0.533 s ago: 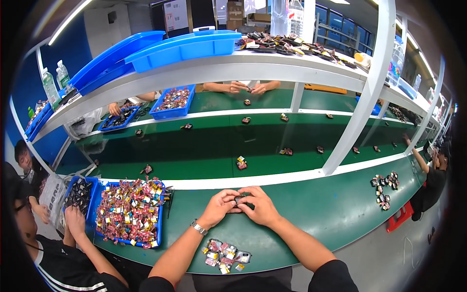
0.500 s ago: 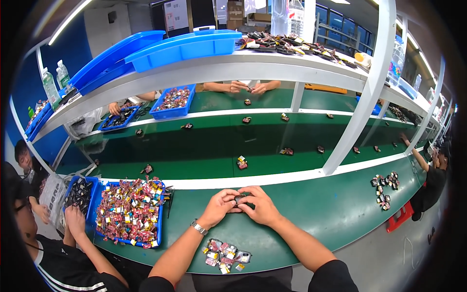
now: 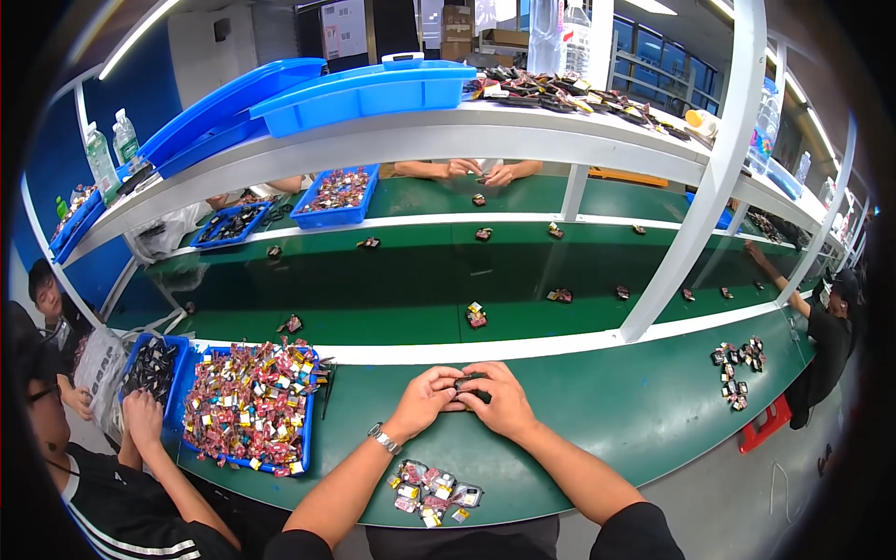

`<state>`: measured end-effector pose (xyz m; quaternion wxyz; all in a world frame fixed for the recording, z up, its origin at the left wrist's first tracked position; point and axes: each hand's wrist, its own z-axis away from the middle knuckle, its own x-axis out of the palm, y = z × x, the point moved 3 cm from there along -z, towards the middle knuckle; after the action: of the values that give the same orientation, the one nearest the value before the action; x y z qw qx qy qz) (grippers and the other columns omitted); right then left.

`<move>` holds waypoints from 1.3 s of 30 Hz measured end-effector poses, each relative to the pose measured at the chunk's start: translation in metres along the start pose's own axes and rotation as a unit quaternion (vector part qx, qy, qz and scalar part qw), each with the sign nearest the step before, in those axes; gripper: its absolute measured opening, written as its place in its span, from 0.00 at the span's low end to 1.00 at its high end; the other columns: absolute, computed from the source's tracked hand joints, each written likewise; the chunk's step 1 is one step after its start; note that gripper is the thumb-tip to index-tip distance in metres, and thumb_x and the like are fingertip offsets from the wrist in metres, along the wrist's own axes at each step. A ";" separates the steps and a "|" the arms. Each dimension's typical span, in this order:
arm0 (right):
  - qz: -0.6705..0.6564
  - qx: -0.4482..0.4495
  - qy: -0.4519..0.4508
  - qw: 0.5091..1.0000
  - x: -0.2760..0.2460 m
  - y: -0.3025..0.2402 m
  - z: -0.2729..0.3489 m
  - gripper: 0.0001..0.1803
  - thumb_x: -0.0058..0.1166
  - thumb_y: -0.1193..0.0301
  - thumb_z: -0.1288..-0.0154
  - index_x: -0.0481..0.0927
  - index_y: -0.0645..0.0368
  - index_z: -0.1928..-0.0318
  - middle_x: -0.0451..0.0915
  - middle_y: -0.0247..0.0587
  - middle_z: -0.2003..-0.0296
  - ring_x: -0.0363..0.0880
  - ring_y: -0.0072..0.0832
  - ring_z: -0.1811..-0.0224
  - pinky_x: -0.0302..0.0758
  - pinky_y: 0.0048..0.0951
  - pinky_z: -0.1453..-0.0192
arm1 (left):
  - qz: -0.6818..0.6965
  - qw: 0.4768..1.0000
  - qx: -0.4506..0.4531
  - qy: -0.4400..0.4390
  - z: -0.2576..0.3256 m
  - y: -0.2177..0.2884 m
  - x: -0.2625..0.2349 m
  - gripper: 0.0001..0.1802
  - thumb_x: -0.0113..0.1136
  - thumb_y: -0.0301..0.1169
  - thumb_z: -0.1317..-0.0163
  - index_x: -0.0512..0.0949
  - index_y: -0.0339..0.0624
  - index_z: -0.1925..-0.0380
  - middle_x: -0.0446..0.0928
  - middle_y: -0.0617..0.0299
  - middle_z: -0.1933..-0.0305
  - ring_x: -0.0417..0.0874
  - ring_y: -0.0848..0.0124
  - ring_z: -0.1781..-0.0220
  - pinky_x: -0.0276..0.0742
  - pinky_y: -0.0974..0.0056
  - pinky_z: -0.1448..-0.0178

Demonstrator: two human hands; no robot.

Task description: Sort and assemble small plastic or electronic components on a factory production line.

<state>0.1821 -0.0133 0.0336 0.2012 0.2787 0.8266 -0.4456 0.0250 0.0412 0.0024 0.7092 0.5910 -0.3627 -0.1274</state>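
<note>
Over the green worktop point(image 3: 597, 411), both my hands close around one small black plastic casing point(image 3: 471, 384). My left hand point(image 3: 427, 399), with a metal watch on its wrist, grips it from the left. On the other side, the fingers of my right hand point(image 3: 498, 401) press on the casing; they hide most of it. Between my forearms lies a cluster of small electronic assemblies point(image 3: 434, 492), black casings with red boards and white-yellow parts. To the left stands a blue tray point(image 3: 306, 439) heaped with similar red, white and yellow pieces.
A smaller blue tray point(image 3: 177, 397) of black parts stands by a co-worker's hands point(image 3: 142, 420). Dark tweezers point(image 3: 327, 387) lie beside the large tray. Beyond a white rail point(image 3: 392, 353), a green conveyor point(image 3: 392, 280) carries spaced assemblies. More assemblies point(image 3: 737, 364) lie at right. A white post point(image 3: 691, 177) rises ahead.
My fingers have shifted slightly around the casing, the right ones curling further over it. On the conveyor, the assemblies appear a little further right. The co-worker at far right has moved an arm.
</note>
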 end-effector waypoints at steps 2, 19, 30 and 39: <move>0.006 -0.002 0.002 1.000 0.000 0.000 -0.001 0.07 0.64 0.73 0.45 0.85 0.57 0.64 0.80 0.38 0.52 0.75 0.38 0.46 0.73 0.36 0.42 | -0.002 1.000 0.011 -0.008 0.000 -0.001 -0.002 0.16 0.46 0.17 0.32 0.67 0.33 0.45 0.75 0.52 0.46 0.81 0.67 0.46 0.83 0.63 0.44; -0.063 0.012 0.014 0.998 0.002 -0.003 -0.002 0.09 0.66 0.75 0.49 0.87 0.55 0.63 0.81 0.39 0.49 0.76 0.38 0.45 0.74 0.37 0.42 | -0.012 1.000 0.001 0.007 0.002 0.003 0.001 0.15 0.47 0.18 0.31 0.69 0.32 0.45 0.76 0.52 0.45 0.81 0.66 0.45 0.83 0.63 0.44; -0.057 -0.002 0.005 0.998 0.004 -0.002 -0.001 0.11 0.63 0.75 0.46 0.86 0.55 0.60 0.80 0.38 0.48 0.75 0.40 0.43 0.72 0.37 0.39 | -0.044 0.999 0.001 0.030 0.001 0.004 0.002 0.16 0.44 0.17 0.31 0.69 0.29 0.44 0.76 0.49 0.46 0.81 0.65 0.46 0.83 0.62 0.44; -0.040 0.004 0.072 0.997 0.003 -0.007 -0.003 0.08 0.62 0.78 0.45 0.81 0.60 0.63 0.80 0.43 0.57 0.80 0.38 0.53 0.78 0.34 0.51 | 0.001 1.000 -0.004 0.018 0.000 0.005 0.002 0.17 0.46 0.18 0.31 0.68 0.31 0.43 0.76 0.50 0.44 0.80 0.65 0.44 0.83 0.62 0.43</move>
<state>0.1752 -0.0131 0.0379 0.1225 0.2775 0.8477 -0.4351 0.0249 0.0412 0.0082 0.7181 0.5903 -0.3493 -0.1175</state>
